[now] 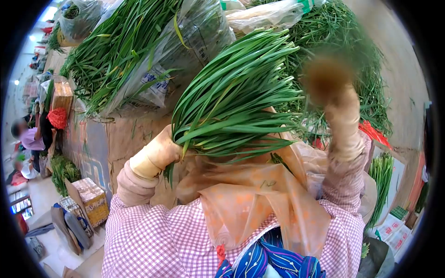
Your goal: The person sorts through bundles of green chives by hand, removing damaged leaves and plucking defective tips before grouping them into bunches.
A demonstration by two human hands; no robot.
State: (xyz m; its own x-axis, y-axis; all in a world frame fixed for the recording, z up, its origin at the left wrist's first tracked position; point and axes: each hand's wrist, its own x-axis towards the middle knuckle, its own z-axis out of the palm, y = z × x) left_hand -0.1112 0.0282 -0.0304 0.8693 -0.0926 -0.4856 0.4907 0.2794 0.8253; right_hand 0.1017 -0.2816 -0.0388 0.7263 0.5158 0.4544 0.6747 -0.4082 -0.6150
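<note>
A thick bunch of garlic chives [236, 97] lies across the middle, long flat green leaves with the cut ends toward the right. My left hand [166, 146], with a cream cover at the wrist, is closed around the leafy left end; its fingers are mostly hidden under the leaves. Off to the right, my right hand [342, 99] is raised over a heap of loose green leaves [333, 32], apart from the bunch. A brown blur covers its fingers. An orange translucent plastic apron [259, 190] hangs over my chest below the bunch.
A large clear plastic bag [185, 51] with more long green leaves [125, 41] lies at the upper left. White plastic-wrapped stems [264, 16] sit at the back. Boxes [92, 201] stand on the left floor; people [32, 139] are farther off. Upright green stalks [382, 180] are at right.
</note>
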